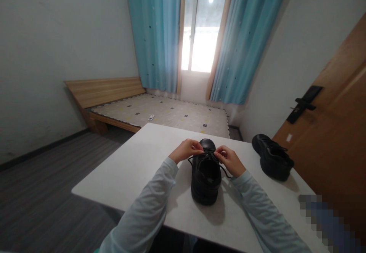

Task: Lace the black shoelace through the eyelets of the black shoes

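A black lace-up shoe (206, 192) stands on the white table in front of me, its toe pointing away and its opening toward me. At the left of its lacing, my left hand (188, 149) is closed in a pinch on the black shoelace (190, 161). My right hand (229, 160) pinches the lace on the other side, fingers pressed together near the top of the tongue. Loose lace ends hang down on both sides of the shoe. The exact spot under the fingertips is partly hidden.
The matching black shoe (273, 159) sits at the right edge of the white table (114, 176). Beyond the table is a bed (171, 111) with a small white remote (151, 118) on it. A wooden door (337, 131) stands at the right, and a blurred patch covers the lower right corner.
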The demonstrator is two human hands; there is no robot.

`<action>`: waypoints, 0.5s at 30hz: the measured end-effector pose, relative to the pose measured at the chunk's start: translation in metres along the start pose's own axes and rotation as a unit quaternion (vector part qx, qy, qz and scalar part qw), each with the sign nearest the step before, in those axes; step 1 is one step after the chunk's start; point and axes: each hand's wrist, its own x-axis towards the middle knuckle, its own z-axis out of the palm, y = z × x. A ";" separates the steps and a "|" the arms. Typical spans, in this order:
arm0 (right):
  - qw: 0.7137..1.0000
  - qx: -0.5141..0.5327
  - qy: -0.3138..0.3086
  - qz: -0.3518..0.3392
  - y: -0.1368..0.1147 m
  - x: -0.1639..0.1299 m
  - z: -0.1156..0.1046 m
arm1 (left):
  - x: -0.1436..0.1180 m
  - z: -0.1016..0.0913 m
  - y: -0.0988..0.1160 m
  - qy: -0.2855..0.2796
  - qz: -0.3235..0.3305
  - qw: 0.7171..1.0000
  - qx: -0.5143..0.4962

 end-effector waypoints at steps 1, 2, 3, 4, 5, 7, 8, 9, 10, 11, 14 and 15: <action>1.000 0.001 -0.003 -0.002 0.000 0.000 0.000 | 0.000 0.001 0.001 -0.001 -0.001 1.000 0.000; 1.000 0.001 -0.005 -0.005 0.001 0.001 0.001 | 0.000 0.002 0.001 -0.001 -0.003 1.000 0.002; 1.000 -0.003 -0.006 -0.008 0.001 0.001 0.001 | 0.000 0.002 0.001 0.001 -0.004 1.000 0.005; 1.000 -0.008 -0.004 -0.011 0.001 0.001 0.001 | 0.001 0.003 0.001 0.003 -0.004 1.000 0.008; 1.000 -0.016 0.001 -0.016 0.000 0.001 0.001 | 0.001 0.003 0.001 0.005 -0.004 1.000 0.011; 0.999 -0.035 0.017 -0.028 -0.001 0.001 0.002 | 0.001 0.003 0.001 0.009 -0.003 1.000 0.015; 0.998 -0.044 0.025 -0.035 -0.002 0.001 0.002 | 0.001 0.003 0.001 0.009 -0.003 1.000 0.016; 0.997 -0.053 0.033 -0.041 -0.003 0.000 0.002 | 0.001 0.003 0.001 0.009 -0.003 1.000 0.016; 0.996 -0.062 0.041 -0.047 -0.005 0.000 0.003 | 0.001 0.003 0.001 0.008 -0.004 1.000 0.016; 0.995 -0.071 0.049 -0.053 -0.006 -0.001 0.003 | 0.001 0.003 0.002 0.007 -0.005 1.000 0.016; 0.993 -0.085 0.065 -0.057 -0.010 -0.001 0.004 | 0.000 0.002 0.005 0.003 -0.012 1.000 0.018; 0.993 -0.083 0.069 -0.052 -0.010 -0.001 0.004 | -0.001 0.002 0.006 0.002 -0.014 1.000 0.020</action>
